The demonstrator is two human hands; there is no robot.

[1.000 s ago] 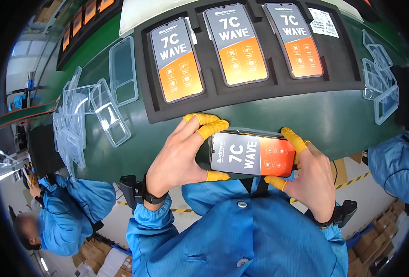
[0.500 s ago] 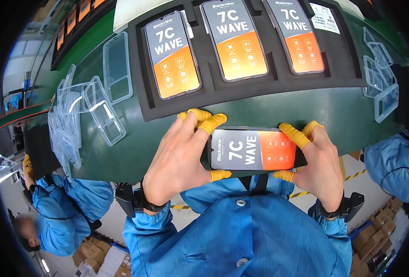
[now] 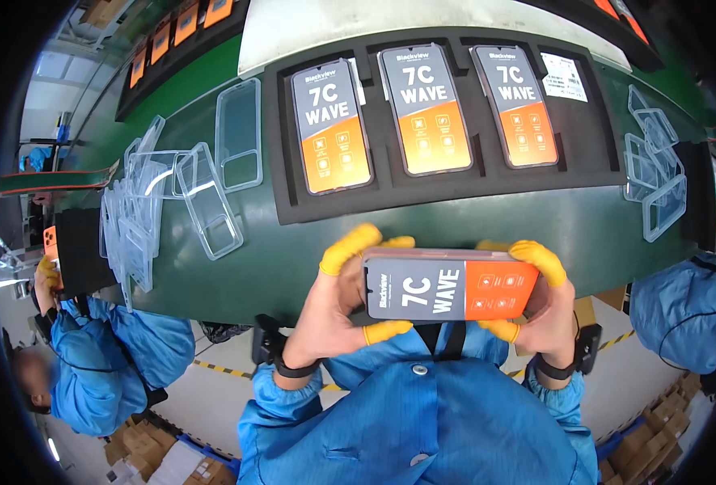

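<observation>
Between both hands I hold a smartphone (image 3: 447,288), its screen side toward me and covered by a grey and orange printed film. A clear edge, apparently a case, shows along its far long side. My left hand (image 3: 329,299) grips the left end, with yellow finger cots on its fingertips. At the right end my right hand (image 3: 548,303) does the same, thumb on the near edge and fingers on the far one. Beyond them lies a black foam tray (image 3: 358,208) with a left phone (image 3: 332,129), a middle phone (image 3: 426,109) and a right phone (image 3: 515,105) in its slots.
Several clear phone cases (image 3: 139,218) are piled at the left of the green table (image 3: 293,250), and more clear cases (image 3: 655,162) lie at the right. A white label sheet (image 3: 564,77) sits in the tray. Co-workers in blue sit on either side, the left one (image 3: 103,364) holding an orange phone.
The phone has come up and toward me, tilted so its far long edge shows. My view has shifted, so the tray and cases appear lower and the wrists closer together.
</observation>
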